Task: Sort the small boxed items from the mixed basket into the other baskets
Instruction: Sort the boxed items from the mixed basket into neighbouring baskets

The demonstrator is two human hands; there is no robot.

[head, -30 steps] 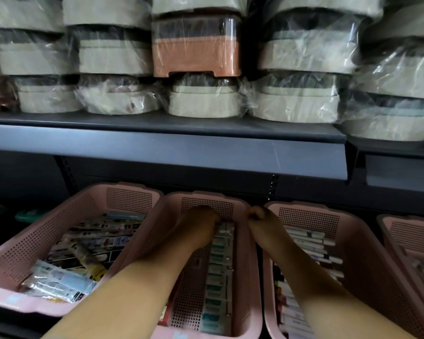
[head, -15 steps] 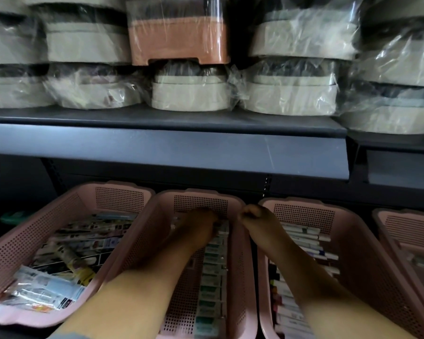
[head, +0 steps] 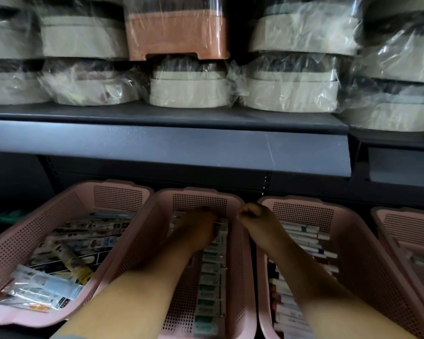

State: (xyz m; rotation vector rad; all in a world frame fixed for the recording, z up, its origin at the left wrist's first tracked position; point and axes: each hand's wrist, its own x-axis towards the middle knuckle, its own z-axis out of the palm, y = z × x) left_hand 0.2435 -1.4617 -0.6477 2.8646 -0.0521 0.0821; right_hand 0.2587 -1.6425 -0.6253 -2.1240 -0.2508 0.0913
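Observation:
Pink perforated baskets stand side by side on the lower shelf. The left basket (head: 17, 243) holds a loose mix of boxes, sachets and a tube. In the middle basket (head: 239, 265), green-and-white small boxes (head: 209, 277) stand in a row along its right side. My left hand (head: 197, 230) reaches down onto the far end of that row, its fingertips hidden. My right hand (head: 251, 217) has its fingers curled at the far right corner of the middle basket's rim. Rows of boxes (head: 304, 243) fill the right basket (head: 367, 253).
A fourth pink basket (head: 406, 231) is cut off at the right edge. The dark shelf board (head: 167, 148) juts out above the baskets' far ends. On it sit plastic-wrapped beige containers (head: 189, 90) and an orange one (head: 176, 33).
Both hands stay at the far end of the middle basket, barely shifted. The view has drifted slightly, so the shelf items sit lower and further left.

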